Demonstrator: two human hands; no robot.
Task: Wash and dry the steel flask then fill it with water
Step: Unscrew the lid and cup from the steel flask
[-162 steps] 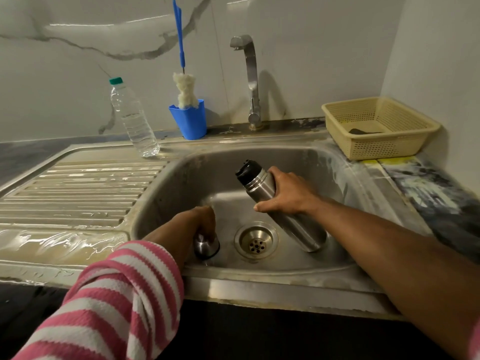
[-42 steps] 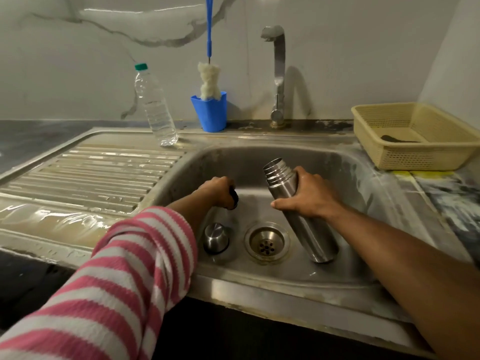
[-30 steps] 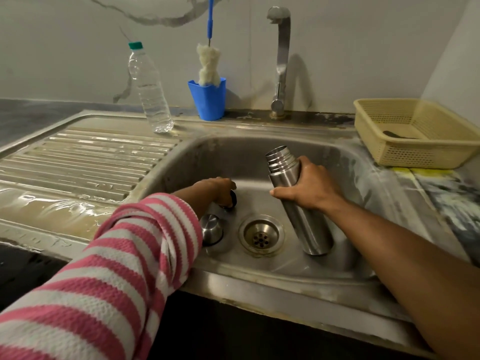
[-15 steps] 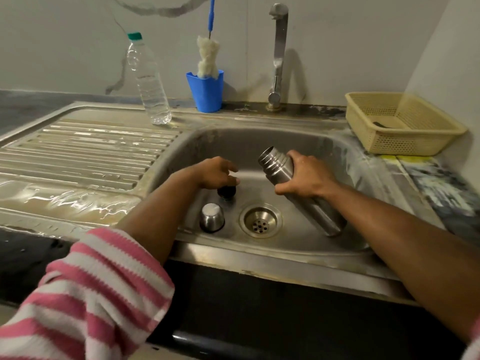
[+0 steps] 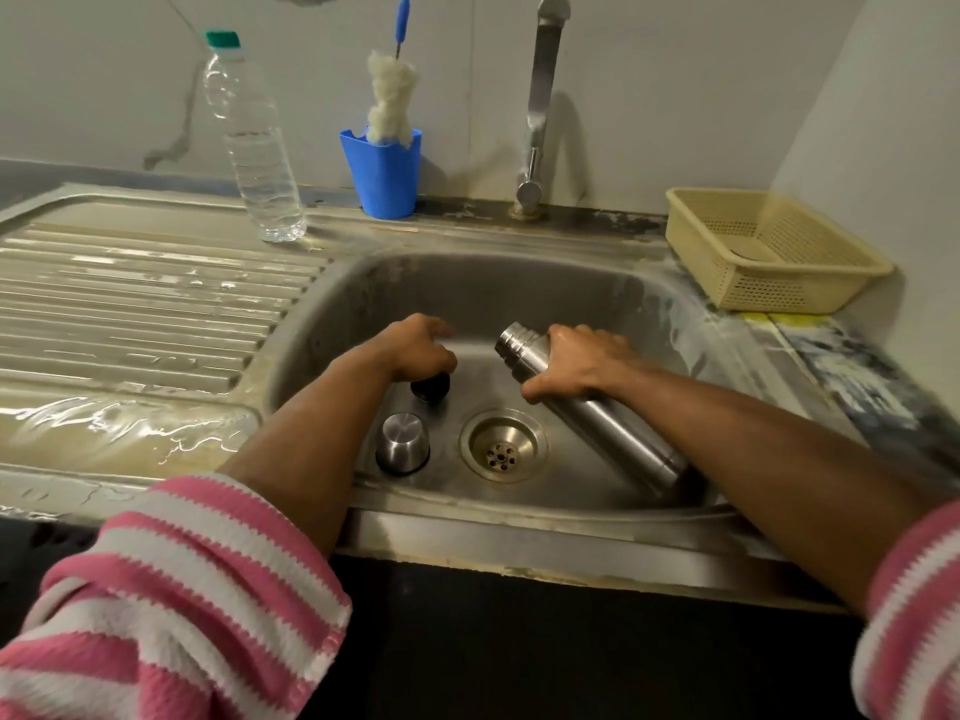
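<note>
Fingers (image 5: 434, 330) of the left hand (image 5: 415, 350) loosely curled, gripping nothing, hovering just above the black stopper (image 5: 430, 386) left of the drain (image 5: 503, 445). Steel cup (image 5: 403, 443) upside down, also left of the drain. Right of the drain, right hand (image 5: 582, 367) wrapped round the steel flask (image 5: 587, 407): open mouth up-left toward the tap (image 5: 540, 96), base down-right on the sink (image 5: 649, 298) floor. Forearm reaching in from the right.
</note>
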